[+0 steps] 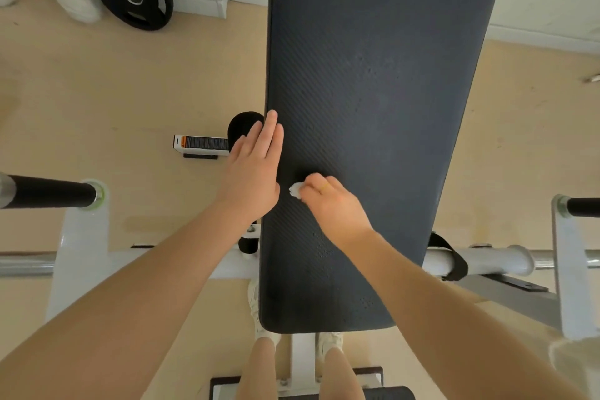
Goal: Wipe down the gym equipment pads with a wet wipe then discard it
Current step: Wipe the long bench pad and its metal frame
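Wiping one pad (373, 91), one wipe (295, 189)

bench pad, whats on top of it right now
On the bench pad the left hand rests flat at its left edge, and the right hand grips a bunched white wipe. Most of the wipe is covered by the fingers.

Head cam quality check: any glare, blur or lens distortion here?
Head view: wide-angle bend is strong, so the bench pad flares outward and the forearms balloon at the bottom edge; lighting is soft and even, with a dull sheen on the pad but no hard glare; the right hand gripping the wipe looks slightly smeared, while the left hand, flat on the pad's edge, is sharper.
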Available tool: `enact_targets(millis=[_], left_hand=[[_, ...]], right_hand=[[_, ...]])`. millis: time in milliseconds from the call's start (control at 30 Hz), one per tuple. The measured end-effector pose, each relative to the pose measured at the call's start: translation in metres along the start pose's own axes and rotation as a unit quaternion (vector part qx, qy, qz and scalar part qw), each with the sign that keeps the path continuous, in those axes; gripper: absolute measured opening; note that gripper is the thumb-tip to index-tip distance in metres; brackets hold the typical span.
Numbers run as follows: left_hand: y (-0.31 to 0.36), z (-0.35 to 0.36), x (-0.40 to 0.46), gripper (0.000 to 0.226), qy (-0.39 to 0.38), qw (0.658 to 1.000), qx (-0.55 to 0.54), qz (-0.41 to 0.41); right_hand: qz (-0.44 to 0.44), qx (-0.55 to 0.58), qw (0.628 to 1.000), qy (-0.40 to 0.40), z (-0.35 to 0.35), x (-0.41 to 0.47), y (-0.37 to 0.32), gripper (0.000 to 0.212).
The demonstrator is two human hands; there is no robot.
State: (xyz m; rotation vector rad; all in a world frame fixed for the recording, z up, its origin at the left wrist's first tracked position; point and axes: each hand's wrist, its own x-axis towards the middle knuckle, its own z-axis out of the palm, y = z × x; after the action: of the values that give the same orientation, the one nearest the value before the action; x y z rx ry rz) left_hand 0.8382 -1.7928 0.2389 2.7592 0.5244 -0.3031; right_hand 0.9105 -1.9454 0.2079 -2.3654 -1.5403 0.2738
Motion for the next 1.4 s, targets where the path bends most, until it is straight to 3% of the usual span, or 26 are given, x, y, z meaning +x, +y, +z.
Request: enact_targets(millis=[100, 233, 333, 400, 533, 600, 700, 767, 933, 1000, 1167, 1233, 1300, 1400], left_hand=[[0.007, 0.005, -0.001, 0.091, -0.004, 0.999, 0.028, -0.022], [0.012, 0.013, -0.001, 0.113, 0.007, 0.996, 0.078, -0.045], [0.016, 0.016, 0.000, 0.121, 0.005, 0.995, 0.090, -0.052], [0.017, 0.017, 0.000, 0.127, -0.006, 0.995, 0.085, -0.058], [0.025, 0.019, 0.000, 0.125, -0.002, 0.995, 0.062, -0.076], [0.028, 0.018, 0.000, 0.123, 0.000, 0.994, 0.066, -0.083], [0.029, 0.018, 0.000, 0.122, -0.009, 0.994, 0.069, -0.087], [0.029, 0.019, 0.001, 0.124, -0.014, 0.993, 0.076, -0.090], [0.031, 0.020, 0.001, 0.125, -0.015, 0.991, 0.093, -0.091], [0.032, 0.019, 0.001, 0.124, -0.014, 0.992, 0.083, -0.095], [0.034, 0.019, 0.000, 0.123, -0.008, 0.992, 0.073, -0.103], [0.034, 0.021, 0.000, 0.122, -0.003, 0.992, 0.064, -0.109], [0.033, 0.025, -0.003, 0.124, 0.009, 0.992, 0.073, -0.106], [0.031, 0.038, -0.007, 0.121, 0.073, 0.990, 0.104, -0.062]], right_hand=[[-0.042, -0.022, 0.999, 0.016, -0.018, 0.025, 0.009, 0.018], [0.111, -0.038, 0.988, 0.097, -0.050, 0.076, 0.028, 0.018], [0.129, -0.028, 0.983, 0.124, -0.046, 0.078, 0.031, 0.021], [0.088, -0.010, 0.992, 0.089, -0.025, 0.048, 0.023, 0.023], [0.024, 0.032, 0.999, -0.021, 0.006, -0.025, 0.003, 0.049], [0.007, 0.033, 0.998, -0.048, 0.005, -0.029, 0.004, 0.048], [-0.016, 0.027, 0.999, -0.007, -0.011, 0.002, 0.014, 0.031], [0.033, -0.003, 0.999, 0.038, -0.029, 0.036, 0.021, 0.019], [0.101, -0.008, 0.989, 0.111, -0.040, 0.071, 0.033, 0.022], [0.085, 0.012, 0.992, 0.094, -0.022, 0.043, 0.030, 0.024], [0.008, 0.020, 0.999, -0.040, 0.007, -0.039, 0.017, 0.037], [0.014, 0.019, 1.000, -0.009, 0.001, -0.021, 0.026, 0.026], [0.032, -0.019, 0.997, 0.074, -0.017, 0.013, 0.037, 0.016], [0.087, -0.045, 0.986, 0.135, -0.042, 0.048, 0.055, 0.020]])
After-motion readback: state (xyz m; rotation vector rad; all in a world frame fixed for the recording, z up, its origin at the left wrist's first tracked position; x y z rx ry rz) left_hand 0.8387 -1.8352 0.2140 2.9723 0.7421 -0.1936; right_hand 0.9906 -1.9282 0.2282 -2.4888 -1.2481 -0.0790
